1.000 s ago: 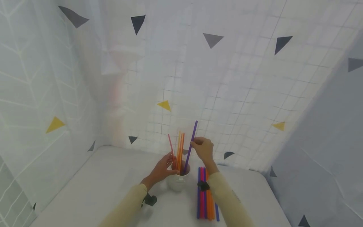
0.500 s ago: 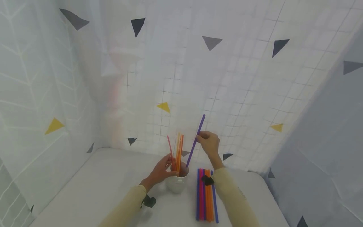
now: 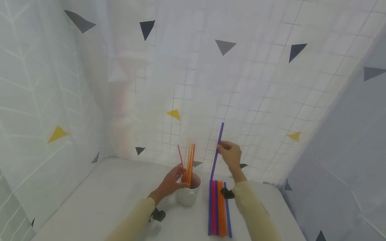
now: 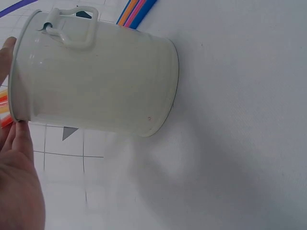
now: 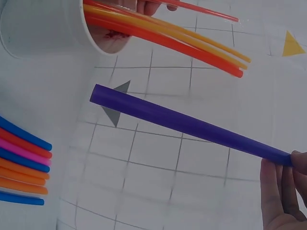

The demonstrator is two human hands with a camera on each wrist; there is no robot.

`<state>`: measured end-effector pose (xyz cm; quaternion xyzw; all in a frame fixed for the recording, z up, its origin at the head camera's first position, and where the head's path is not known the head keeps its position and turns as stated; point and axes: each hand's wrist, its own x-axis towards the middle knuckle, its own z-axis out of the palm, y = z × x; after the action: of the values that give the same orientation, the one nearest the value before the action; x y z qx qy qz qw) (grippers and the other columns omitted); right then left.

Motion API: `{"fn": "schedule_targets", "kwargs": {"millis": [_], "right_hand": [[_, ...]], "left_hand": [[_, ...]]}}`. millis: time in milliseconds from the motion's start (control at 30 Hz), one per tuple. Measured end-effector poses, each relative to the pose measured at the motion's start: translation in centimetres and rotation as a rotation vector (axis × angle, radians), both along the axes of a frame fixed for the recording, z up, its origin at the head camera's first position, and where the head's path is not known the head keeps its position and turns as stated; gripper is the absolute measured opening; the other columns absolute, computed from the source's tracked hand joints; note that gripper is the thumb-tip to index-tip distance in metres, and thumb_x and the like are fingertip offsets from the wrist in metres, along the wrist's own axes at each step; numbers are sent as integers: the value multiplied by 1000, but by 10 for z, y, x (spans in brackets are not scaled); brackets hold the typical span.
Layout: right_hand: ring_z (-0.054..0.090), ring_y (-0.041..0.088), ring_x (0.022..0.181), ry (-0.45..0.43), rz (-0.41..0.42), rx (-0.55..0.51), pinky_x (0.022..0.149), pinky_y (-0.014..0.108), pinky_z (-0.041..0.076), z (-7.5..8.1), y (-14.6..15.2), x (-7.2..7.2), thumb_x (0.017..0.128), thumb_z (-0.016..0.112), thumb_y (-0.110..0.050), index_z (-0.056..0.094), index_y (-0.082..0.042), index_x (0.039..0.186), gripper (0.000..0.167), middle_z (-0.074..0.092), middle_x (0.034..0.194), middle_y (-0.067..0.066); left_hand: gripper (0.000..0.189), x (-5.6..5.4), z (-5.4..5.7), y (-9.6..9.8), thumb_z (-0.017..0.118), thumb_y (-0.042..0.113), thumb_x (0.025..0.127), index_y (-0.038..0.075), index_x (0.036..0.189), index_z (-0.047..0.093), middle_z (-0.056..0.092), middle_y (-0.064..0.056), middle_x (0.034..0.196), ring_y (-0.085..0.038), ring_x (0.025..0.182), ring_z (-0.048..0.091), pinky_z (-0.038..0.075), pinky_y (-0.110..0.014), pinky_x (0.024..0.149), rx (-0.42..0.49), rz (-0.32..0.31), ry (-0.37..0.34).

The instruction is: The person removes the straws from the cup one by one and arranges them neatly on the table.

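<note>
My right hand (image 3: 230, 154) pinches a purple straw (image 3: 216, 157) near its upper half, thumb against fingertips. The straw stands nearly upright, its lower end overlapping the top of a row of straws (image 3: 217, 211) in the head view; the right wrist view shows that end (image 5: 98, 94) apart from both cup and row. My left hand (image 3: 169, 184) holds the white cup (image 3: 187, 197) at its rim, thumb in front and fingers on the left side. Orange and yellow straws (image 3: 190, 164) stand in the cup, with a thin red straw (image 3: 180, 155) leaning by the left fingers.
The row on the white table (image 3: 120, 201) has blue, pink, purple and orange straws side by side, right of the cup. A small wire-like handle (image 4: 79, 45) sits on the cup's side. Behind the table hangs a white patterned sheet (image 3: 256, 100).
My right hand has drawn the purple straw up out of the cup and moved it to the right, over the row's far end. My left hand stays at the cup.
</note>
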<state>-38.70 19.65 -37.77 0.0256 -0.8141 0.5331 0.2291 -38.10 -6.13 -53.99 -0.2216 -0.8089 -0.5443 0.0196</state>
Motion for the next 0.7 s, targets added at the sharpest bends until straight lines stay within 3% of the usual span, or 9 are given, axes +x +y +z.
{"fn": "schedule_targets", "kwargs": {"millis": [467, 700], "right_hand": [[70, 29, 92, -137, -73, -11, 77, 29, 58, -45, 36, 9, 91, 68, -13, 66, 1, 118, 31, 68, 110, 21], [71, 28, 88, -201, -112, -14, 77, 35, 59, -72, 60, 10, 90, 69, -13, 67, 2, 117, 31, 68, 110, 23]], "left_hand": [[93, 2, 0, -1, 79, 30, 83, 14, 155, 22, 44, -13, 148, -23, 134, 44, 43, -35, 102, 16, -31, 34], [94, 1, 2, -1, 79, 32, 82, 15, 155, 23, 45, -8, 146, -21, 134, 45, 43, -34, 102, 4, -14, 26]]}}
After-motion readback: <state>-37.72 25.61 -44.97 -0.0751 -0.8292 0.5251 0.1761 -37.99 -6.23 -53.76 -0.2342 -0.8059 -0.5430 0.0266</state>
